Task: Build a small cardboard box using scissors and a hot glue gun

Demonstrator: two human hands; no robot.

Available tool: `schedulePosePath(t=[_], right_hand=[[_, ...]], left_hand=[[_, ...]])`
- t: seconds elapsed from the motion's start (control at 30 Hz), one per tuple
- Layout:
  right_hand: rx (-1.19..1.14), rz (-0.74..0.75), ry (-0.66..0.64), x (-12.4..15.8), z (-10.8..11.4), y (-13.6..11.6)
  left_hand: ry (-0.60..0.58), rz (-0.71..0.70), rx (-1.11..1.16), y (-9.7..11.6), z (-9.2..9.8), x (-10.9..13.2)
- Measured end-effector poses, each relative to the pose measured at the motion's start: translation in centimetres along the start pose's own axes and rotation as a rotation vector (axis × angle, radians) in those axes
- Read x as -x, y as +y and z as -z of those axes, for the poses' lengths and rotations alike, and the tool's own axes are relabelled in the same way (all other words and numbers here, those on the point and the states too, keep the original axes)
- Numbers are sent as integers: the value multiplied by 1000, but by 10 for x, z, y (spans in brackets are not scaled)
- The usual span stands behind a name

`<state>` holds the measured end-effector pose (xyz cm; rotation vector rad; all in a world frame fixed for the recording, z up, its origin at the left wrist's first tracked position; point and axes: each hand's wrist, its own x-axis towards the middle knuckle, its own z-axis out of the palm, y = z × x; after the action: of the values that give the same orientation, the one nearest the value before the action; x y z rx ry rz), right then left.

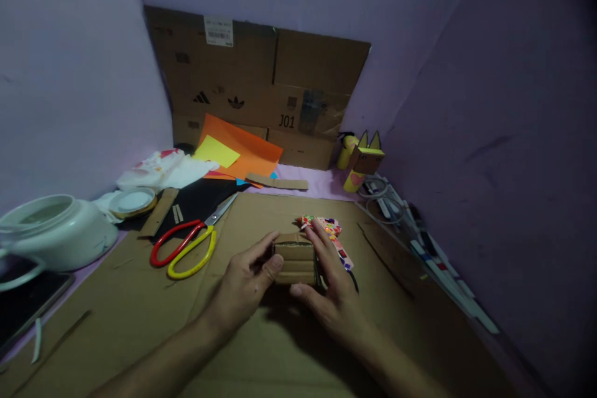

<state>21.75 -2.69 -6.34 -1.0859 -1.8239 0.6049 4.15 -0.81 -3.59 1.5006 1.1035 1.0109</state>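
Between my two hands is a small cardboard box (295, 264), its ridged face toward me, just above the brown cardboard sheet. My left hand (252, 270) grips its left side, thumb on the front face. On the other side, my right hand (333, 273) has its fingers along the box's right edge and its thumb below the lower front edge. Right behind the box lies a glue gun (342, 250) with a colourful pattern, partly hidden by my right hand. Scissors (205, 233) with one red and one yellow handle lie to the left, blades pointing away.
A white pot (60, 230) stands at the left by a dark flat device (32, 305). Orange paper (247, 149) leans against a large cardboard panel (242, 74) at the back. A cardboard animal figure (366, 161) and several pens (448, 273) line the right wall.
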Motion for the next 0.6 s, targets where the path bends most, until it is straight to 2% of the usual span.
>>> schedulePosePath(t=[0.3,0.5,0.6], right_hand=[[-198,-112,-32,-1,0,-3],[-233,-83,7,0,-1,-4],[-243,-101,-4,1,-1,-3]], left_hand=[[-13,65,9,6,3,3],[-30,-15,34,-2,3,6],[-4,-45,-28,-3,3,8]])
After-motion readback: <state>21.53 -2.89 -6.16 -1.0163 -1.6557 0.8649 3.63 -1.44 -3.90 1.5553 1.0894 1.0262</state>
